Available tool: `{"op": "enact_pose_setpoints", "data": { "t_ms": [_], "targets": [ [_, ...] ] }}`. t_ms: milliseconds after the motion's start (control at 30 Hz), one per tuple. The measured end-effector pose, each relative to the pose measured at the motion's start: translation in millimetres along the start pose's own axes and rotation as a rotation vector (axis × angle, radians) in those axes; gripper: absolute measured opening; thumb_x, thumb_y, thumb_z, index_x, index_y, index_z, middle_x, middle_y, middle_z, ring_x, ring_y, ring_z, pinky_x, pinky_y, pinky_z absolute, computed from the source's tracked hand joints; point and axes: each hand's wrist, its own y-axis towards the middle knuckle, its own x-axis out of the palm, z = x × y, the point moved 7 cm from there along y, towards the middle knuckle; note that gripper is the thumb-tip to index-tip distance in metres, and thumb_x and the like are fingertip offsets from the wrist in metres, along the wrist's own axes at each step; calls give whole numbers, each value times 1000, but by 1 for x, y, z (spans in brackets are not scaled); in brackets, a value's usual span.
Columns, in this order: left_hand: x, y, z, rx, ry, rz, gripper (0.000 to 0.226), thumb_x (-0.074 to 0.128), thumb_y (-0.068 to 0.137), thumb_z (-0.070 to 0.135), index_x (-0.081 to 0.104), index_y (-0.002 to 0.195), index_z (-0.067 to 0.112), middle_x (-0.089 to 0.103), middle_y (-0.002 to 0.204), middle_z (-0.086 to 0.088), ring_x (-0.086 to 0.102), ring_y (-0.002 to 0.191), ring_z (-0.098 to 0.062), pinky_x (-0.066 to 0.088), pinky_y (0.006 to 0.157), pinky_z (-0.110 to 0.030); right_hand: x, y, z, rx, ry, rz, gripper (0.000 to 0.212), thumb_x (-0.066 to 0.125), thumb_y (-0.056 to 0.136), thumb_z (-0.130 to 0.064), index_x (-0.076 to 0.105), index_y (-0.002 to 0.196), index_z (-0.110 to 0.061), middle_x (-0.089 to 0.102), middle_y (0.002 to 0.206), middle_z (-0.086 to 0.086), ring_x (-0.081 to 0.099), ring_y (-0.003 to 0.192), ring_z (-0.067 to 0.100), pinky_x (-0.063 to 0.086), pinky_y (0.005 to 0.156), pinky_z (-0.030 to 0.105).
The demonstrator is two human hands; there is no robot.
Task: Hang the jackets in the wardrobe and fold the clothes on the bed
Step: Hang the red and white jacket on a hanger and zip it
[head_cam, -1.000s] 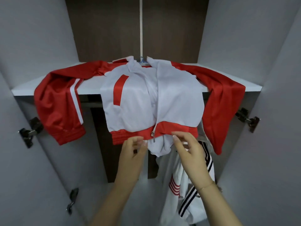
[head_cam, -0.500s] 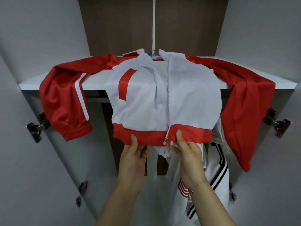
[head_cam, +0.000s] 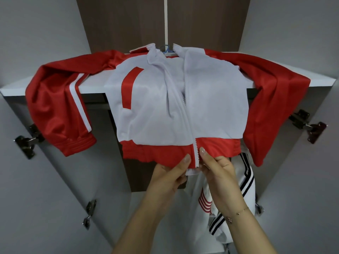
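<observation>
A red-and-white jacket [head_cam: 176,107] lies spread over the front edge of a white wardrobe shelf [head_cam: 95,85], its white body hanging down toward the viewer and its red hem band at the bottom. The collar sits at about 12 o'clock of the garment, where a blue hanger hook [head_cam: 166,49] peeks out between the two collar flaps. One red sleeve with a white stripe drapes off the shelf at 9 o'clock; the other red sleeve falls over the edge at 3 o'clock.

Both hands meet at 6 o'clock of the jacket, at the bottom of the zipper [head_cam: 194,149]. The left hand [head_cam: 168,175] pinches the red hem just left of the zipper, thumb on top and fingers tucked beneath the cloth. The right hand [head_cam: 218,171] grips the hem just right of the zipper teeth — its thumb lies on the red band and the other fingers curl under the fabric. A thin bracelet [head_cam: 238,213] circles the right wrist.

The zipper is joined along the lower stretch and gapes open higher up, near the chest.

Behind the right forearm, at about 5 o'clock, a white garment with black and red stripes [head_cam: 245,180] hangs inside the wardrobe. Dark metal hinges [head_cam: 308,123] show on the open doors — one at 3 o'clock, others at 9 and 7 o'clock. The brown back panel [head_cam: 128,24] rises above the shelf.
</observation>
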Motion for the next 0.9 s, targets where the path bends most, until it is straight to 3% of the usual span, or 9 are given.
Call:
{"op": "enact_pose_setpoints", "data": {
  "t_ms": [100, 167, 233, 367, 533, 633, 700, 800, 900],
  "targets": [
    [-2, -3, 4, 47, 56, 88, 29, 87, 65, 41, 77, 87, 23, 60, 84, -12, 54, 78, -25, 44, 80, -40, 3, 3, -2, -22, -60, -14, 48, 72, 80, -32, 65, 95, 14, 69, 93, 29, 67, 84, 31, 56, 85, 33],
    [-10, -6, 13, 101, 45, 141, 24, 87, 66, 37, 76, 83, 24, 63, 74, -3, 57, 64, -12, 50, 69, -30, 6, 4, 0, -24, -72, -17, 40, 67, 86, -30, 68, 98, 8, 72, 95, 23, 69, 88, 29, 56, 83, 30],
    [-20, -11, 21, 134, 38, 166, 19, 80, 67, 34, 77, 85, 26, 68, 72, 2, 62, 62, -7, 53, 63, -22, 10, 4, 3, -18, -29, -2, 39, 60, 92, -31, 66, 107, 4, 71, 102, 21, 68, 89, 25, 55, 80, 28],
    [-31, -19, 29, 129, 92, 151, 9, 73, 75, 33, 77, 81, 28, 66, 67, 1, 63, 63, -9, 54, 67, -21, 15, 1, 5, -28, 47, -22, 36, 56, 91, -36, 66, 100, -3, 73, 91, 16, 68, 76, 20, 55, 68, 27],
    [-26, -23, 31, 99, 66, 105, 9, 72, 77, 28, 78, 83, 26, 70, 72, -1, 66, 66, -9, 54, 66, -19, 19, -10, 3, -22, -19, -51, 41, 72, 78, -35, 67, 91, 4, 67, 81, 20, 63, 70, 22, 54, 73, 29],
    [-21, -25, 35, 125, 96, 93, 23, 80, 63, 29, 79, 86, 32, 76, 83, 0, 71, 73, -8, 54, 66, -15, 20, -16, 2, -11, -19, -65, 38, 75, 73, -26, 69, 93, 6, 67, 90, 28, 63, 83, 32, 54, 85, 40],
    [-18, -25, 38, 137, 125, 77, 24, 79, 66, 28, 79, 89, 31, 77, 90, 0, 73, 80, -9, 54, 69, -15, 21, -20, 0, -11, -15, -78, 35, 72, 75, -21, 70, 98, 5, 69, 98, 30, 64, 89, 37, 53, 90, 43],
    [-18, -25, 39, 153, 117, 148, 14, 76, 71, 26, 80, 85, 28, 76, 85, 1, 72, 79, -9, 54, 69, -15, 19, -26, -4, -25, 4, -84, 25, 72, 74, -20, 75, 95, -6, 73, 96, 19, 69, 84, 25, 57, 80, 29],
    [-16, -25, 36, 170, 71, 205, 7, 75, 73, 26, 79, 78, 28, 74, 78, 3, 71, 76, -8, 54, 70, -17, 18, -31, -8, -52, -36, -103, 24, 75, 73, -27, 77, 92, -13, 73, 91, 14, 68, 79, 20, 55, 77, 25]
  ]
}}
